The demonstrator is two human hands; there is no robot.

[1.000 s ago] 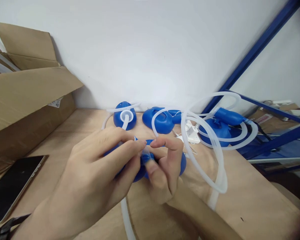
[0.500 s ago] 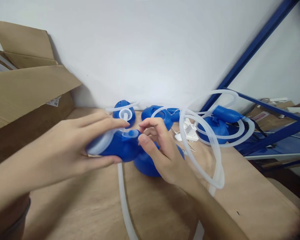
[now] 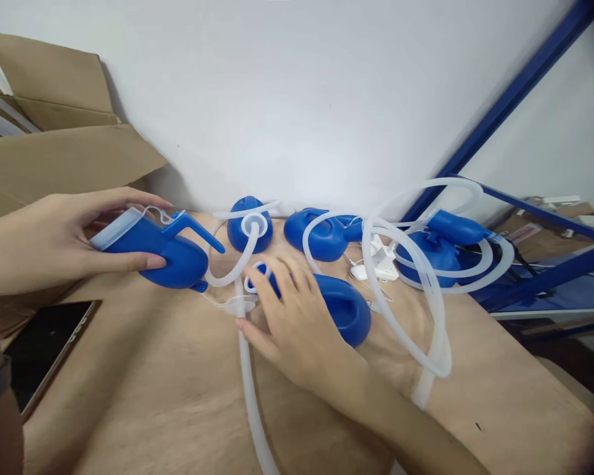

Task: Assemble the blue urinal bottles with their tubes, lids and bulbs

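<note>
In my left hand is a blue funnel-like plastic piece with a pale translucent rim. A blue lever-like strip sticks out from its top, and a small clear loop joins strip and rim. My right hand reaches over a blue bottle with a handle lying on its side, fingers spread near the neck; whether they touch it I cannot tell. Beside the right thumb lies a clear disc-shaped cap, close to a translucent hose running toward me.
Against the wall stand more blue bottles, one with a hose in its neck, another lying down. Hose loops and a white power strip are at right. A cardboard box and a phone occupy the left.
My hands have moved apart from the middle. My left hand has carried the blue funnel-like piece left; my right hand has shifted over the lying bottle with fingers spread.
</note>
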